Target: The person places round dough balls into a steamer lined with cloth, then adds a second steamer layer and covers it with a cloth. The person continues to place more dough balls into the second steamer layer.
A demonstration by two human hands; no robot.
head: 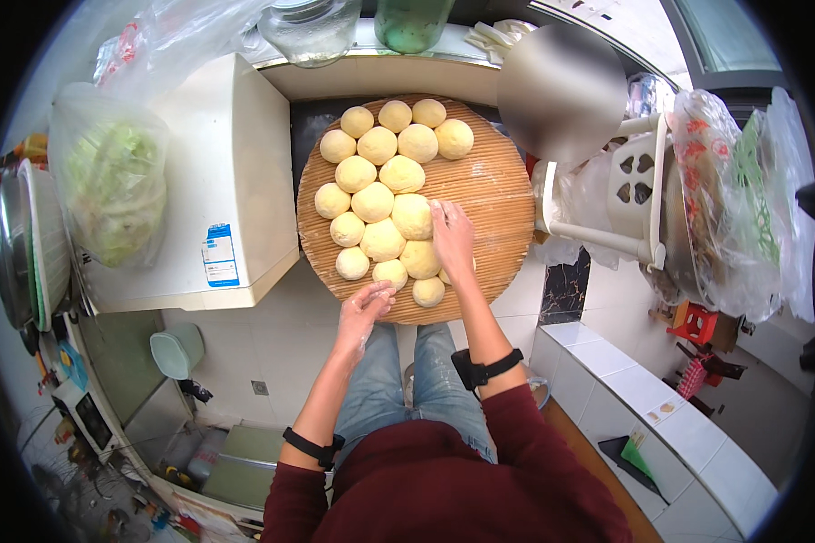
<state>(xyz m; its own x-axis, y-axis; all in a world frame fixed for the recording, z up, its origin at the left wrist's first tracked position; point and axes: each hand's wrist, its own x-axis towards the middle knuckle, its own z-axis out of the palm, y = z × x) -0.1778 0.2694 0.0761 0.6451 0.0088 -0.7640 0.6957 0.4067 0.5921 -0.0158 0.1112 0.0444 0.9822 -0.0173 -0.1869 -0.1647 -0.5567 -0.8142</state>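
A round ridged board [492, 183], apparently of slatted stalks, carries many pale yellow dough balls of differing size, mostly on its left and middle. My right hand [454, 237] lies over the board, its fingertips against the right side of a large dough ball [411, 217]. Under its wrist another ball is partly hidden. At the board's near edge, my left hand [364, 313] has its fingers loosely bent beside a small dough ball [390, 273]; whether they touch it is hard to tell. White flour dusts both hands. Neither hand lifts anything.
Left of the board stands a white appliance [197, 183], with a plastic bag of leafy greens [112, 190] on it. Glass jars [310, 30] line the sill behind. A white plastic rack [601, 203] with bags stands close on the right. A tiled ledge [659, 400] runs at lower right.
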